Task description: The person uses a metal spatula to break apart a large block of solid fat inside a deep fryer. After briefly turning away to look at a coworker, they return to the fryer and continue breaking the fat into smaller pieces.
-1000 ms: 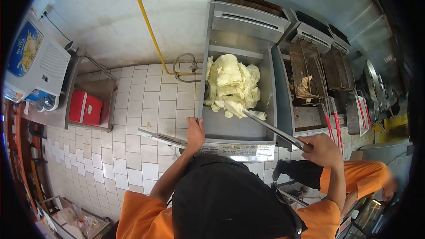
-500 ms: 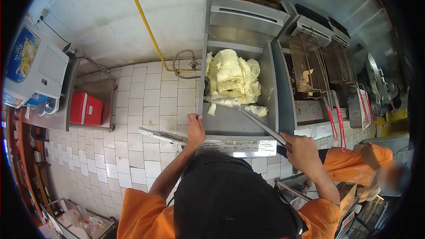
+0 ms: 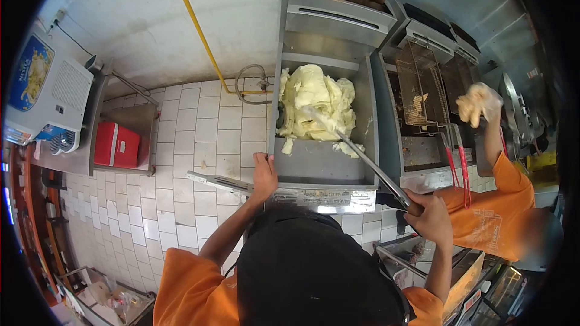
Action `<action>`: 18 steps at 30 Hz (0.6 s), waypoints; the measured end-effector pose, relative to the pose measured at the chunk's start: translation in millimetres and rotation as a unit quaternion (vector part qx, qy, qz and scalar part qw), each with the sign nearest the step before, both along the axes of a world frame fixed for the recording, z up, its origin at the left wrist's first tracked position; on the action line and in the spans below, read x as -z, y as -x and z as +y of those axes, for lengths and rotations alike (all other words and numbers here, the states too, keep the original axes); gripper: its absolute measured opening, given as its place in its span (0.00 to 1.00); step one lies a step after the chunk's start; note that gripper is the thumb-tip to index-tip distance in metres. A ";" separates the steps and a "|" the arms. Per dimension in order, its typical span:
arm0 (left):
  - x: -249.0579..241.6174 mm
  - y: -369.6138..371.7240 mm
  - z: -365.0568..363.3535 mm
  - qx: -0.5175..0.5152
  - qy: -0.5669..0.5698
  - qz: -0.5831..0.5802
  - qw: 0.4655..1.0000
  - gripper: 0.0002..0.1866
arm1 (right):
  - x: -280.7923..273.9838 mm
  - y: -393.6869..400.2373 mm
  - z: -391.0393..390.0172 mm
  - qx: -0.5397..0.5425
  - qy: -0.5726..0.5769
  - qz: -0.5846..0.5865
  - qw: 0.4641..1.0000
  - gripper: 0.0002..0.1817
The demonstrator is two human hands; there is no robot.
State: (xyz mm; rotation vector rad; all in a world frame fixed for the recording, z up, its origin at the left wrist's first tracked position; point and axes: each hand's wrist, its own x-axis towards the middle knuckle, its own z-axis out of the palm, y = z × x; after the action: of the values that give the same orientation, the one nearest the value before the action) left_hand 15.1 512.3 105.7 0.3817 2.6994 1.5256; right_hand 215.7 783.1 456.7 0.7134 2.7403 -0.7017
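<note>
My right hand [image 3: 430, 214] is closed around the brown grip of a long-handled metal utensil [image 3: 380, 172]. Pale fat covers its far end, so its exact kind does not show. That end presses into a large heap of pale yellow solid fat [image 3: 314, 93] in a steel fryer vat [image 3: 326, 172]. Smaller lumps lie at the foot of the heap. At the vat's near left corner, my left hand [image 3: 264, 175] holds the edge, fingers bent over it, beside a narrow metal door [image 3: 219, 183] that stands out to the left.
Right of the vat, wire fry baskets [image 3: 417, 87] with red handles hang over another fryer. A co-worker in an orange shirt [image 3: 489, 211] stretches a gloved hand [image 3: 479, 105] over that side. A yellow pipe [image 3: 196, 24] and hose [image 3: 244, 81] run left; a red cooler [image 3: 116, 146] sits on a shelf.
My right hand has drawn back to the right, while the utensil's far end went up into the heap. The co-worker's gloved hand has come up over the baskets. My left hand stays put.
</note>
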 end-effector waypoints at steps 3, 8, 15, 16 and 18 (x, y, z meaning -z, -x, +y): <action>-0.6 -1.4 -3.6 -0.010 -0.045 -0.006 0.999 0.12 | -4.1 -8.8 -16.7 -0.048 -0.078 0.020 0.996 0.27; -5.8 -6.6 -3.4 -0.046 -0.121 -0.036 0.991 0.14 | -7.6 -12.6 -41.9 -0.139 -0.149 -0.028 0.979 0.30; 7.0 -3.1 -5.3 -0.041 -0.133 -0.059 0.988 0.14 | 26.0 -14.6 -72.3 -0.185 -0.210 -0.068 0.958 0.34; 9.9 -1.3 -5.1 -0.030 -0.136 -0.052 0.989 0.14 | 33.1 -12.6 -76.4 -0.195 -0.228 -0.068 0.951 0.35; 10.4 -0.7 -6.2 -0.022 -0.141 -0.060 0.988 0.15 | 41.6 -7.4 -85.8 -0.181 -0.226 -0.076 0.954 0.35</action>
State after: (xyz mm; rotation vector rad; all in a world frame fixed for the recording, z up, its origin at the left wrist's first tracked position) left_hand 15.7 506.1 95.2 0.2269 2.4231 1.8822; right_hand 223.1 697.3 415.1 0.3037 2.7903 0.0615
